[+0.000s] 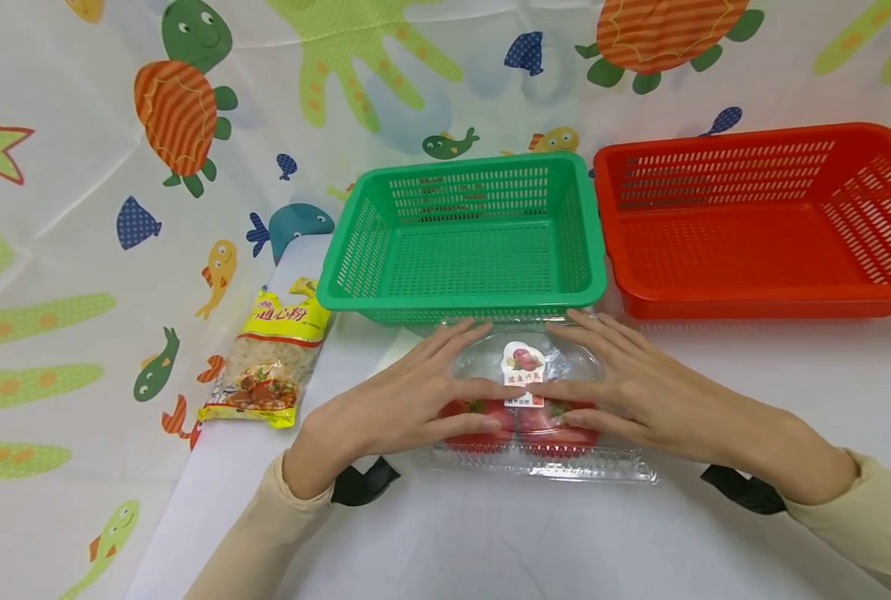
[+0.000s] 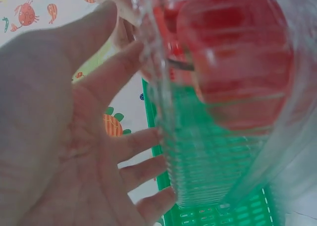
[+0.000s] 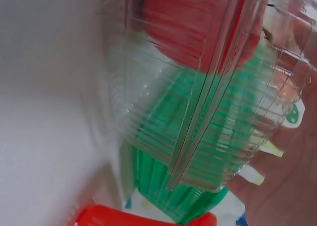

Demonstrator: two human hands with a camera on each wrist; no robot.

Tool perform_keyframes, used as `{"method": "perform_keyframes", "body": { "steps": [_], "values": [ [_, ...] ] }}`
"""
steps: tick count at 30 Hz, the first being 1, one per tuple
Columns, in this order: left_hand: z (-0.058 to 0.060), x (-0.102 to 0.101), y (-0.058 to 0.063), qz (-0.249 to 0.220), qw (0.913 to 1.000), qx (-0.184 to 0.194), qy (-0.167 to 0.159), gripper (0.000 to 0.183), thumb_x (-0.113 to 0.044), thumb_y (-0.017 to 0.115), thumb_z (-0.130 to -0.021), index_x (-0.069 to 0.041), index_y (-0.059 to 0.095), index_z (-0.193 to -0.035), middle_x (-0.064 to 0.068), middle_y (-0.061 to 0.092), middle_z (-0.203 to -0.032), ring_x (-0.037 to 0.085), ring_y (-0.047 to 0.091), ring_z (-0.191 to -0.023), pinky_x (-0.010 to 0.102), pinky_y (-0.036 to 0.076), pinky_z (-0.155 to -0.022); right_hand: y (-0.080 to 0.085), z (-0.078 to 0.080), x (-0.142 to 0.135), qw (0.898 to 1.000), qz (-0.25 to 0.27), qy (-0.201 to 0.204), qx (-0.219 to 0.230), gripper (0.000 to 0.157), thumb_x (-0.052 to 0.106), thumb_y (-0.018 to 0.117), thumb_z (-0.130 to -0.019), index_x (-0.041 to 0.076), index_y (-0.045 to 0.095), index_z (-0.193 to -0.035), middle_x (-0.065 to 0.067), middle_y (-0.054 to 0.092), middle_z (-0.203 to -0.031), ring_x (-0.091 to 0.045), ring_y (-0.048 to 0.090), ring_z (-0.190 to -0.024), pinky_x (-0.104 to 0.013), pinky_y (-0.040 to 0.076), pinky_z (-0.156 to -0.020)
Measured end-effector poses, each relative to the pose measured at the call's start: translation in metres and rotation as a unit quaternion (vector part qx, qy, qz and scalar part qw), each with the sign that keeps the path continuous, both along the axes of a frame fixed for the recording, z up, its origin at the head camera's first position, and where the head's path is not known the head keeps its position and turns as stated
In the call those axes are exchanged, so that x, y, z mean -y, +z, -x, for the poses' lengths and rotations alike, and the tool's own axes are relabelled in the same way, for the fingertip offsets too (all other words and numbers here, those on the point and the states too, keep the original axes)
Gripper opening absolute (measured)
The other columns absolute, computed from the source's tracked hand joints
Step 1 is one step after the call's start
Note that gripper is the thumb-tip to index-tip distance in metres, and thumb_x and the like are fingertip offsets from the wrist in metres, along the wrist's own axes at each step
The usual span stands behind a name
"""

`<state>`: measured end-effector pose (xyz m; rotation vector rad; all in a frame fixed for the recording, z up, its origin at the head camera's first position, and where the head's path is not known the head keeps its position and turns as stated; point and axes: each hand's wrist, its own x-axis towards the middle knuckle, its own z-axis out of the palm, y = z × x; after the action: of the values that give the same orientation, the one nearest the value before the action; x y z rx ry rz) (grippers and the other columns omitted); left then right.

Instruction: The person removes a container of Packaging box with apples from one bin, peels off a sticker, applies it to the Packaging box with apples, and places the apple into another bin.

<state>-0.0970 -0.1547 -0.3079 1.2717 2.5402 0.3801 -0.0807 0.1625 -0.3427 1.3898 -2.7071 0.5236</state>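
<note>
A clear plastic clamshell box lies in front of me with red apples showing through it. A white label with a fruit picture is stuck on its lid. My left hand rests on the left part of the box, fingers spread and fairly straight. From the other side my right hand lies over the lid in the same way, the hands' inner fingertips meeting near the label. In the left wrist view, fingertips touch the ribbed wall beside an apple.
Just behind the box stands a green basket. A red basket is right of it. To the left lies a yellow-topped bag of pasta. A patterned cloth with sea animals hangs behind and left of the white table.
</note>
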Motion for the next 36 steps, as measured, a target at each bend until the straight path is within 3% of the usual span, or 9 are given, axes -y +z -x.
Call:
{"method": "perform_keyframes", "body": {
  "steps": [10,12,15,18,23,28,30,32,36],
  "values": [
    [0.000,0.004,0.000,-0.011,0.9996,-0.003,-0.027,0.040,-0.050,0.058,-0.105,-0.040,0.064,-0.143,0.013,0.023,-0.171,0.032,0.010,-0.161,0.053,0.009,-0.129,0.002,-0.005,-0.002,1.000,0.003,0.027,0.002,0.046,0.043,0.067,-0.100,0.043,0.060,-0.146,-0.007,0.034,-0.167,-0.037,0.017,-0.157,-0.054,0.004,-0.129],
    [0.000,0.005,0.000,-0.022,0.9993,0.001,-0.032,0.038,-0.048,0.058,-0.106,-0.038,0.067,-0.141,0.012,0.024,-0.171,0.032,0.011,-0.161,0.054,0.009,-0.129,0.004,-0.006,-0.003,0.999,0.017,0.022,0.020,0.048,0.040,0.069,-0.100,0.042,0.060,-0.146,-0.005,0.035,-0.167,-0.035,0.019,-0.157,-0.059,0.011,-0.127],
    [0.003,0.008,0.000,-0.057,0.9981,0.022,-0.010,0.036,-0.044,0.060,-0.106,-0.031,0.071,-0.137,0.009,0.027,-0.170,0.028,0.018,-0.159,0.053,0.020,-0.127,0.009,-0.007,-0.008,0.996,0.071,-0.016,0.046,0.052,0.027,0.075,-0.097,0.039,0.062,-0.146,-0.002,0.039,-0.163,-0.029,0.031,-0.151,-0.065,0.039,-0.114],
    [0.007,0.015,-0.001,-0.121,0.9906,0.042,0.050,0.030,-0.036,0.063,-0.106,-0.022,0.074,-0.130,0.009,0.037,-0.164,0.025,0.031,-0.153,0.053,0.035,-0.121,0.012,-0.007,-0.017,0.987,0.133,-0.073,0.048,0.058,0.012,0.079,-0.092,0.032,0.063,-0.145,0.000,0.047,-0.155,-0.023,0.043,-0.140,-0.046,0.055,-0.101],
    [0.013,0.030,-0.006,-0.208,0.9583,0.068,0.184,0.032,-0.025,0.066,-0.104,-0.008,0.064,-0.132,0.010,0.055,-0.144,0.026,0.052,-0.134,0.049,0.051,-0.107,0.007,-0.010,-0.036,0.964,0.207,-0.155,0.057,0.053,-0.003,0.077,-0.089,0.018,0.066,-0.137,0.002,0.059,-0.135,-0.010,0.054,-0.123,-0.006,0.043,-0.097],
    [0.020,0.043,-0.013,-0.188,0.9176,0.191,0.294,0.059,-0.037,0.062,-0.106,-0.001,0.040,-0.148,0.018,0.056,-0.142,0.031,0.065,-0.119,0.047,0.059,-0.093,-0.010,-0.011,-0.054,0.939,0.210,-0.213,0.167,0.038,0.004,0.065,-0.102,0.011,0.059,-0.138,-0.008,0.063,-0.133,-0.026,0.063,-0.115,-0.013,0.052,-0.084],
    [0.022,0.047,-0.018,-0.177,0.9027,0.244,0.308,0.065,-0.041,0.060,-0.106,0.000,0.037,-0.151,0.022,0.055,-0.143,0.033,0.069,-0.114,0.047,0.060,-0.090,-0.019,-0.009,-0.059,0.929,0.198,-0.218,0.224,0.041,0.010,0.060,-0.106,0.009,0.054,-0.146,-0.014,0.063,-0.135,-0.034,0.063,-0.115,-0.018,0.054,-0.084],
    [0.024,0.049,-0.024,-0.178,0.8877,0.291,0.309,0.070,-0.044,0.058,-0.107,0.001,0.034,-0.155,0.025,0.052,-0.144,0.034,0.071,-0.110,0.049,0.059,-0.091,-0.025,-0.007,-0.061,0.915,0.195,-0.212,0.282,0.045,0.015,0.054,-0.110,0.005,0.047,-0.153,-0.017,0.061,-0.139,-0.030,0.064,-0.115,-0.019,0.053,-0.088],
    [0.025,0.048,-0.035,-0.188,0.8679,0.352,0.295,0.072,-0.045,0.054,-0.107,-0.001,0.030,-0.159,0.025,0.044,-0.153,0.037,0.065,-0.122,0.052,0.054,-0.102,-0.034,-0.004,-0.061,0.875,0.210,-0.190,0.394,0.053,0.024,0.041,-0.114,-0.005,0.036,-0.158,-0.025,0.051,-0.150,-0.023,0.069,-0.113,-0.032,0.056,-0.093]
  ]
}}
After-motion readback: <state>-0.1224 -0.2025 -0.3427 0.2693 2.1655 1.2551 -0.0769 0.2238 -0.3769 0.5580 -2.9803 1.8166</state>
